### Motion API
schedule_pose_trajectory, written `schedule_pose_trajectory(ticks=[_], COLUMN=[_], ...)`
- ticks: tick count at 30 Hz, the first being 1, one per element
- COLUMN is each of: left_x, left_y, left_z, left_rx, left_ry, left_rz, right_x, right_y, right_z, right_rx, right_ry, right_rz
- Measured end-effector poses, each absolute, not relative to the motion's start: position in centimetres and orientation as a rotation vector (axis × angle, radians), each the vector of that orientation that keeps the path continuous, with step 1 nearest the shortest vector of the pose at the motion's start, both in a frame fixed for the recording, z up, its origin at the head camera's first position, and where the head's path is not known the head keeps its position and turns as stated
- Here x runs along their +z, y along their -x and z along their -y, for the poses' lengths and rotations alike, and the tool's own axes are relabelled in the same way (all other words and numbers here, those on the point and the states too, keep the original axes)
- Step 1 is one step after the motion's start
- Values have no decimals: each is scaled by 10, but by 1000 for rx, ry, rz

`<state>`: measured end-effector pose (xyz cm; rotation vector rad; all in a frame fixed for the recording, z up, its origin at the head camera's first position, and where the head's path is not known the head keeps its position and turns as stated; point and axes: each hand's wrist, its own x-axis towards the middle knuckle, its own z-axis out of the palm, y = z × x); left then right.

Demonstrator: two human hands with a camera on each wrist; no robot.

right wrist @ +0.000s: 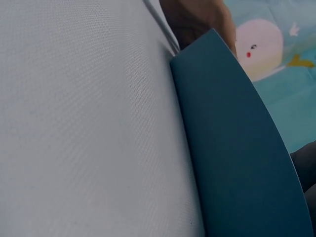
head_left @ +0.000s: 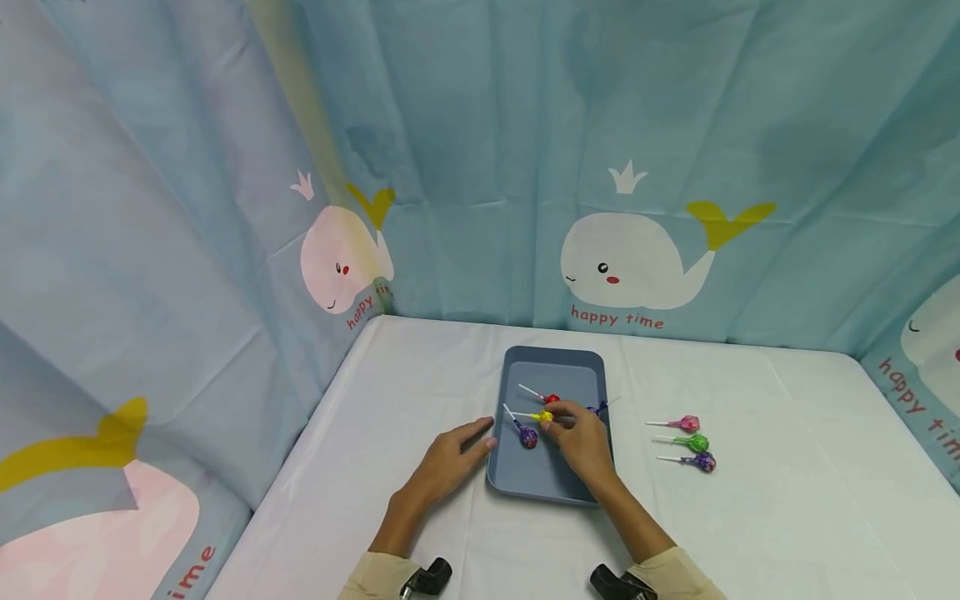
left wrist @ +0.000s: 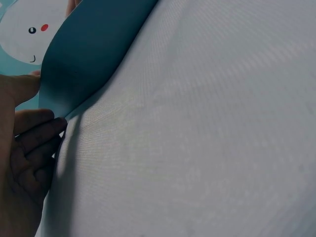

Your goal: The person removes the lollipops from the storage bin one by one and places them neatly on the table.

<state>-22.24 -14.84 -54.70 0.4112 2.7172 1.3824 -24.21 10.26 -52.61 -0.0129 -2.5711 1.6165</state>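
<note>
In the head view a blue-grey tray (head_left: 551, 492) lies on the table in front of me. My left hand (head_left: 450, 458) is at its left side, fingers relaxed and fingertips against the rim; the left wrist view shows this hand (left wrist: 29, 153) touching the outer wall. Over the tray, my right hand (head_left: 581, 437) pinches a yellow lollipop (head_left: 542, 416) by its candy end, stick pointing left. Close by, a purple lollipop (head_left: 528, 437) and a red lollipop (head_left: 552, 399) lie in the tray. Another purple lollipop (head_left: 597, 409) at the right rim is partly hidden by my hand.
Right of the tray, a pink lollipop (head_left: 688, 424), a green lollipop (head_left: 697, 442) and a purple lollipop (head_left: 703, 462) lie in a column on the white tablecloth (head_left: 787, 500). A blue curtain (head_left: 480, 167) printed with whales hangs behind and to the sides.
</note>
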Motion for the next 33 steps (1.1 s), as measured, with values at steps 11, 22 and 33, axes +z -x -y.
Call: schedule_pose_trajectory(ticks=[11, 22, 33], left_x=[-549, -549, -549], left_y=[222, 222, 221], left_z=[150, 151, 151], left_rx=[1394, 1422, 1415], left_ry=[-413, -418, -425], left_rz=[-2720, -2702, -2701], right_x=[-520, -505, -497], right_y=[236, 226, 214], right_z=[-112, -122, -137], right_rx=[1677, 1673, 1760], right_ry=[40, 73, 62], right_rz=[2534, 2538, 2513])
